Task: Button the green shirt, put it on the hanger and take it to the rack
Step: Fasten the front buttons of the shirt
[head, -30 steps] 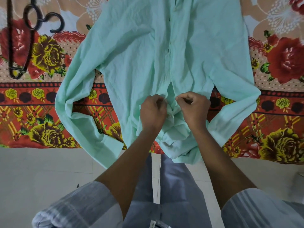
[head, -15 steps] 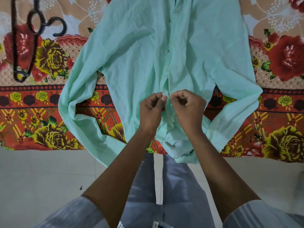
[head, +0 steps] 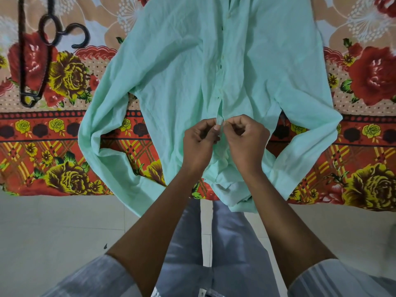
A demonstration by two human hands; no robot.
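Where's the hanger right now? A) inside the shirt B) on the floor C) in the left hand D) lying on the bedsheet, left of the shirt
D: the dark hanger lies untouched on the floral bedsheet, left of the green shirt, while the left hand and right hand pinch the shirt's placket.

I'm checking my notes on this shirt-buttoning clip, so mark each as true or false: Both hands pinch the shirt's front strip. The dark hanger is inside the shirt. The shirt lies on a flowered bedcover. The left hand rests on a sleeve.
1. Both hands, the left hand and the right hand, pinch the front strip of the pale green cotton shirt: true.
2. The dark metal hanger is inside the shirt: false, it lies apart, left of the shirt.
3. The shirt lies on the red and yellow flowered bedcover: true.
4. The left hand rests on a sleeve: false, it is at the front strip.
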